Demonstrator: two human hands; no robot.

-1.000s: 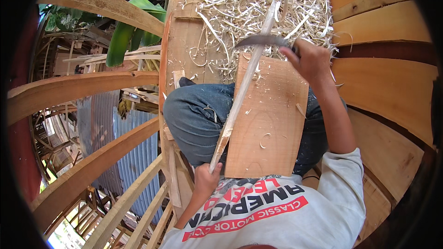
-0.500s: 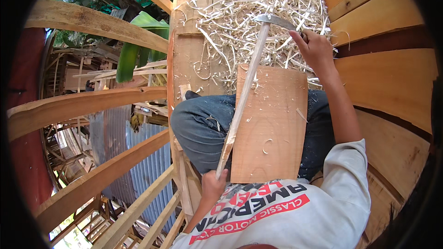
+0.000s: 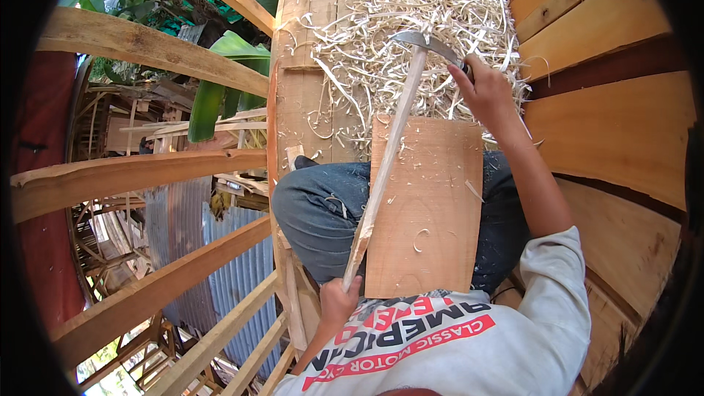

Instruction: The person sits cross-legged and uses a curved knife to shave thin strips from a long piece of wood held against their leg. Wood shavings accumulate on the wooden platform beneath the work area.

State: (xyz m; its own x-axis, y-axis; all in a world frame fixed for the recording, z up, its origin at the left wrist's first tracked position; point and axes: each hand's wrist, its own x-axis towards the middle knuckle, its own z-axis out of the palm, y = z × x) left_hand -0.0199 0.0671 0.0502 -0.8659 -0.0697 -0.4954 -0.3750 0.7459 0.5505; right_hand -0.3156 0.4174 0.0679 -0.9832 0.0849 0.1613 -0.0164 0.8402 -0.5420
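A long, pale wooden stick slants across a flat wooden board that rests on my lap. My left hand is closed around the stick's near end, close to my shirt. My right hand grips a sickle-like knife with a curved metal blade; its handle is mostly hidden in my fingers. The blade lies across the stick's far end, touching it or very nearly so. Rough, uneven cut marks show on the stick's lower part, just above my left hand.
Curly wood shavings cover much of the plank floor ahead of me. Wooden wall boards stand on the right. Open wooden rails run along the left, with corrugated metal sheets and a large green leaf beyond them.
The right hand and blade have shifted slightly left and toward me, with the blade sliding a little across the stick's far end. My view has tilted slightly; the left hand keeps its grip.
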